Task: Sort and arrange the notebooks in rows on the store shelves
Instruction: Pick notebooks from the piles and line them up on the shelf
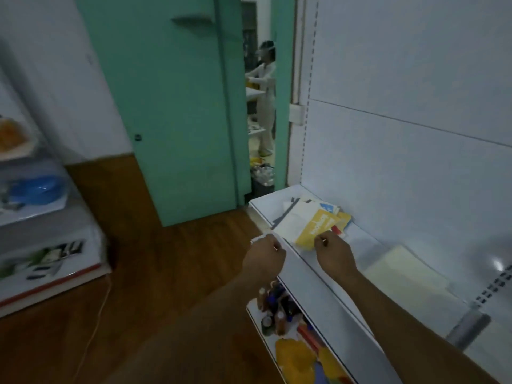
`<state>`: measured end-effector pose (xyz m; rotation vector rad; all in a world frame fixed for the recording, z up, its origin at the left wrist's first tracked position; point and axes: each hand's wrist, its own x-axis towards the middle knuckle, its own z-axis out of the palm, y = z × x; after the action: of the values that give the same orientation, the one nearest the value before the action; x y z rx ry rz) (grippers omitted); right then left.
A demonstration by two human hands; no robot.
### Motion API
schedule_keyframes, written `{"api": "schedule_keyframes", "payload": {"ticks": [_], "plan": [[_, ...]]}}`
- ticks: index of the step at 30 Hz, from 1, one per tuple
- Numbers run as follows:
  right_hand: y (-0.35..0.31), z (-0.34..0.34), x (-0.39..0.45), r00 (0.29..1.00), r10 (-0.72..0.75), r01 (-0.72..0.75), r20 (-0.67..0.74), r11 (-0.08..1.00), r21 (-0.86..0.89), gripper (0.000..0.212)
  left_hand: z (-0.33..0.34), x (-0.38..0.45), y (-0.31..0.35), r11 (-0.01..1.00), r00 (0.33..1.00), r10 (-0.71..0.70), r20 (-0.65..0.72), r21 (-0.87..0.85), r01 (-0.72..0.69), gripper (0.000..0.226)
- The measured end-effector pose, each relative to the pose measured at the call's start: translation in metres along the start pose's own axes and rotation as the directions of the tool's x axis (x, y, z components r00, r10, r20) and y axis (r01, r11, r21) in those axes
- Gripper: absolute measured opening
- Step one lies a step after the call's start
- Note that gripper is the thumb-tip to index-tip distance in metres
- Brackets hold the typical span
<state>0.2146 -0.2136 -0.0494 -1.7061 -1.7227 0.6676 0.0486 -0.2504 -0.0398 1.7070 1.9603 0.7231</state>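
Both forearms reach up from the bottom of the frame to the white shelf (318,275) at centre right. On it, a loose heap of notebooks (310,221) lies unsorted. Left hand (264,259) fingers pinch a white notebook's edge; right hand (333,252) fingers pinch the yellow notebook (315,228). Gathering is underway; squaring them into a row comes next, I judge.

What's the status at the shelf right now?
Left hand and right hand curled at shelf edge. Notebooks piled unsorted. Nothing blocking.
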Motion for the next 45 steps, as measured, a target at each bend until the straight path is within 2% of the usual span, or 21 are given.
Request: {"api": "schedule_keyframes", "payload": {"ticks": [4,7,13,20,24,28,33,37,40,45], "plan": [[-0.068,0.046,0.021,0.985,-0.134,0.133,0.111,0.991,0.014,0.021,-0.053,0.008,-0.050,0.991,0.987,-0.136,-0.086,-0.020,0.135,0.006],[-0.104,0.082,0.034,0.973,-0.164,0.160,0.160,0.986,0.039,0.023,-0.081,0.013,-0.086,0.977,0.974,-0.212,-0.083,-0.008,0.212,0.006],[-0.158,0.144,0.070,0.956,-0.191,0.193,0.223,0.981,0.014,0.019,-0.132,0.055,-0.146,0.966,0.963,-0.255,-0.091,0.026,0.258,0.012],[-0.191,0.172,0.121,0.982,-0.112,0.122,0.153,0.991,-0.059,0.021,-0.157,0.139,-0.179,0.982,0.982,-0.181,-0.053,0.036,0.183,0.011],[-0.177,0.162,0.141,0.997,-0.010,0.019,0.070,0.991,-0.134,0.022,-0.139,0.174,-0.167,0.995,0.996,-0.086,0.028,0.057,0.084,0.017],[-0.146,0.136,0.166,0.996,0.090,-0.091,-0.017,0.978,-0.188,0.026,-0.104,0.208,-0.139,0.999,0.992,-0.014,0.126,-0.036,0.019,0.018],[-0.100,0.105,0.191,0.969,0.211,-0.228,-0.125,0.964,-0.135,0.022,-0.064,0.246,-0.093,0.997,0.951,0.074,0.301,-0.035,-0.067,0.021],[-0.064,0.085,0.201,0.932,0.302,-0.324,-0.201,0.941,-0.091,0.022,-0.038,0.271,-0.062,0.991,0.907,0.127,0.402,-0.017,-0.132,0.015],[-0.040,0.072,0.205,0.884,0.383,-0.418,-0.269,0.904,-0.087,0.026,-0.021,0.283,-0.046,0.990,0.851,0.110,0.514,0.021,-0.140,0.024],[-0.003,0.061,0.204,0.767,0.596,-0.625,-0.236,0.778,-0.065,0.029,0.009,0.296,-0.036,0.991,0.761,0.048,0.647,0.066,-0.118,0.036]]}}
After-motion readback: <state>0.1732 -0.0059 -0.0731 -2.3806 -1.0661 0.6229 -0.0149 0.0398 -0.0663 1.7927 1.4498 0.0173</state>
